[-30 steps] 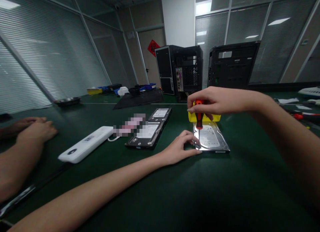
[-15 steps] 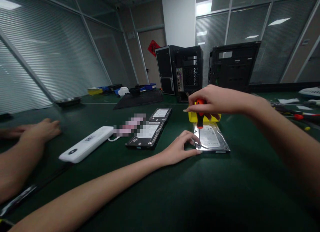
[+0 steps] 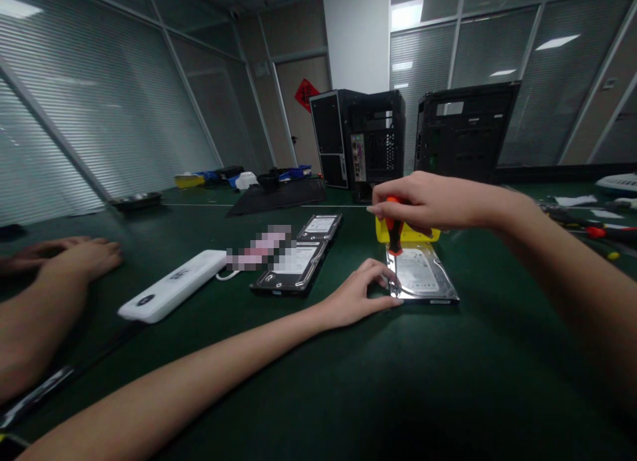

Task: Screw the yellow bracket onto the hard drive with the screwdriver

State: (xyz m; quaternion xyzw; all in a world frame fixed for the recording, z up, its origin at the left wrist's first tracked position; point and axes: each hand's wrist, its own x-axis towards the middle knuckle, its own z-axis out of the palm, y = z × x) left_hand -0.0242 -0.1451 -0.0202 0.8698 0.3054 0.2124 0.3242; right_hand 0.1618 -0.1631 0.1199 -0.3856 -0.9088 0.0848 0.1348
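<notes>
One black computer case (image 3: 361,139) stands near another dark case (image 3: 465,132). A red paper sign (image 3: 306,95) hangs on the door (image 3: 303,128).

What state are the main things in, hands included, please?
Screwdriver: nearly upright
Right hand: closed around screwdriver
Silver drive: flat, label up
Left hand: thumb and fingers at silver drive's corner
Front dark drive: flat, label up
Rear dark drive: flat, label up
Left computer case: upright
Door: shut

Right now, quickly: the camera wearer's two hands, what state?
Left hand: partly open, fingertips touching the silver hard drive.
Right hand: closed around the screwdriver.
</notes>
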